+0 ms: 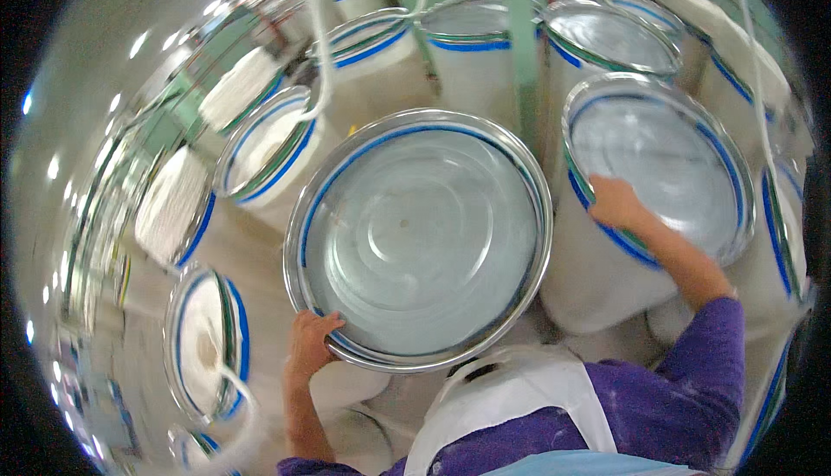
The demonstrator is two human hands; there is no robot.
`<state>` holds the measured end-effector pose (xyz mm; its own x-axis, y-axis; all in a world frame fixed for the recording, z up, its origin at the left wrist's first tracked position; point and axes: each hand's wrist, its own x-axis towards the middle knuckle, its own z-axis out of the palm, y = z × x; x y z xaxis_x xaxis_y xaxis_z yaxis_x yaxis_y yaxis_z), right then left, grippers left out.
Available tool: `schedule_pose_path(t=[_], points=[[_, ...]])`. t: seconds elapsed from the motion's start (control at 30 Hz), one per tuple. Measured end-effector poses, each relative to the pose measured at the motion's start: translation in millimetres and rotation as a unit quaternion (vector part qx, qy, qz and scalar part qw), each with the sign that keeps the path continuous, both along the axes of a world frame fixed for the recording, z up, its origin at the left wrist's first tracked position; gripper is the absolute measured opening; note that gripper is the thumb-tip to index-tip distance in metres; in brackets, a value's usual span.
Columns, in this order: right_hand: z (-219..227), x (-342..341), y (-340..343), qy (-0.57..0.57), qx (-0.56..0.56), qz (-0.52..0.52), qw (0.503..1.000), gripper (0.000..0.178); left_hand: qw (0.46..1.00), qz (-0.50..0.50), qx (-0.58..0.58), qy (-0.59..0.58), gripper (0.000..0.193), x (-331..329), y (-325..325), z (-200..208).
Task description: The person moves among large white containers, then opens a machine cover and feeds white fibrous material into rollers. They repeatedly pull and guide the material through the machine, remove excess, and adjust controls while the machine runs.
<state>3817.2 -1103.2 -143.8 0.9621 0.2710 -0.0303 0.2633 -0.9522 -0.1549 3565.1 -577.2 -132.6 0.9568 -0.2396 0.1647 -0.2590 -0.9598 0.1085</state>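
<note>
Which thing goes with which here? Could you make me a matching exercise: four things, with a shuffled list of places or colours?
Column one:
1. Bare left hand
2. Bare right hand
3. Thick white fibre strand
4. Right cloth sleeve

Column two:
A. Purple
B. On the rim of the blue-banded, metal-rimmed round can at right
C. On the rim of the large, pale, metal-rimmed round can at centre
D. Hanging out of the white-filled round can at lower left

Pairs: 1-C; 2-B; 3-D; 4-A
</note>
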Motion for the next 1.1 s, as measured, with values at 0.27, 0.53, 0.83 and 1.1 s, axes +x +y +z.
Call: schedule_pose_path(t=[0.27, 0.53, 0.83, 1.1], points=[[19, -92, -41, 0.058, 0.050, 0.055, 0.996, 0.031, 0.978, 0.198, 0.064, 0.028, 0.043, -105, -184, 6], [47, -167, -65, 0.126, 0.006, 0.197, 0.972, 0.029, 0.952, 0.280, 0.002, 0.122, 0.036, -143, -350, 16], [65, -190, -59, 0.216, -0.004, 0.367, 0.905, 0.028, 0.942, 0.329, 0.026, -0.055, 0.035, -124, -361, 27], [62, -174, -10, 0.184, 0.012, 0.492, 0.851, 0.033, 0.900, 0.429, 0.029, -0.068, 0.033, -123, -357, 34]])
